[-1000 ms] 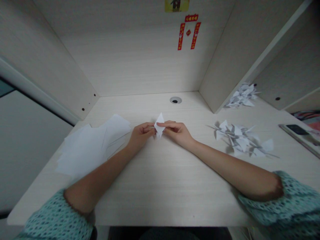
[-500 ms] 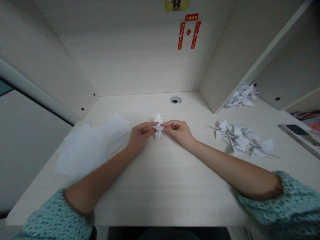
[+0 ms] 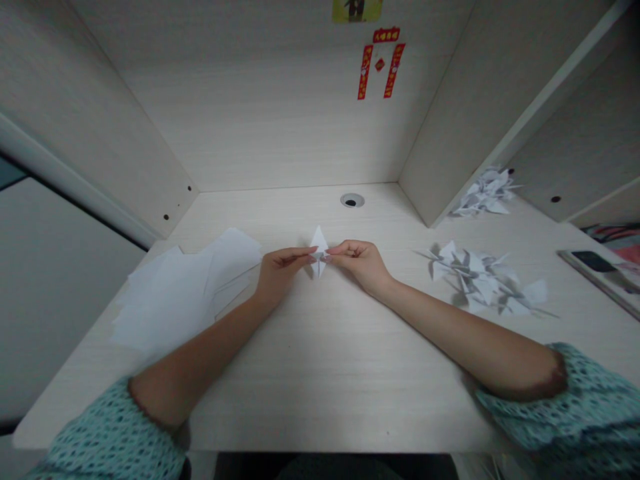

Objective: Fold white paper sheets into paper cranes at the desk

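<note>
A small folded white paper piece (image 3: 319,249) stands pointed end up above the middle of the pale wooden desk (image 3: 325,360). My left hand (image 3: 280,270) pinches its left side with thumb and fingers closed. My right hand (image 3: 360,261) pinches its right side, fingers curled. Both fingertips meet at the paper's middle. The lower part of the fold is partly hidden between my fingers.
Loose white sheets (image 3: 185,290) lie to the left. Several folded paper cranes (image 3: 480,277) are scattered to the right, with another heap (image 3: 485,191) on the neighbouring desk past a divider. A phone (image 3: 594,261) lies far right. A cable hole (image 3: 352,200) sits at the back.
The paper piece has been turned and narrowed between my fingers. My right fingers have curled in from a flatter grip, and both hands have stayed in place.
</note>
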### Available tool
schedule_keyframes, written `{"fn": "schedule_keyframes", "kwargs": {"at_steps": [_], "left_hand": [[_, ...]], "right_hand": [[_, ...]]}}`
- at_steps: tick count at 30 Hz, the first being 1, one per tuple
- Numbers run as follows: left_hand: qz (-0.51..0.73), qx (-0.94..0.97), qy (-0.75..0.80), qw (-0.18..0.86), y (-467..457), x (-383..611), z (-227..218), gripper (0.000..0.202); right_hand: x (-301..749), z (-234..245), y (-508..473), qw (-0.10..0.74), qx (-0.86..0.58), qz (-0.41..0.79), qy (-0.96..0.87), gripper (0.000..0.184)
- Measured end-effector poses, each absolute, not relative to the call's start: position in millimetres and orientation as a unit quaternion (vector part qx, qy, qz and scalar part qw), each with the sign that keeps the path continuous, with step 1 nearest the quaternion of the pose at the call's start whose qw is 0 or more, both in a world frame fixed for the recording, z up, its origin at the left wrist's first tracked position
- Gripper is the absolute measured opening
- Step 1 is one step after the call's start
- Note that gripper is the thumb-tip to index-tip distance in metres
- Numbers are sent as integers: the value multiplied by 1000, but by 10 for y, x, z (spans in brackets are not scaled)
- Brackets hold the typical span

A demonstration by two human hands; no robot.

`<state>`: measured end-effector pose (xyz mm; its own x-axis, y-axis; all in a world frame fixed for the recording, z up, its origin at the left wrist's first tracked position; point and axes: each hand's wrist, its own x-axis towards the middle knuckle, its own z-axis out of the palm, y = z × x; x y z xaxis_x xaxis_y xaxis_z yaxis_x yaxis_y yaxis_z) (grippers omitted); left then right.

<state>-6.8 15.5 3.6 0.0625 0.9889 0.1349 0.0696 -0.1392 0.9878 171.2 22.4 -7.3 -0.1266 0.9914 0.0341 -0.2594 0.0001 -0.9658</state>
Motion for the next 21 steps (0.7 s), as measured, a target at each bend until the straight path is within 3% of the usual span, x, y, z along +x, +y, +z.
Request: {"fn": "schedule_keyframes", "kwargs": {"at_steps": [13,21], "left_hand": [[493,572,465,461,181,-66,18,24],[469,574,445,503,211,-78,1,61]], "right_hand": [[1683,-64,222,550,-410,561,-463,22],[1683,-87,217,565,-390,546,-481,25]]}}
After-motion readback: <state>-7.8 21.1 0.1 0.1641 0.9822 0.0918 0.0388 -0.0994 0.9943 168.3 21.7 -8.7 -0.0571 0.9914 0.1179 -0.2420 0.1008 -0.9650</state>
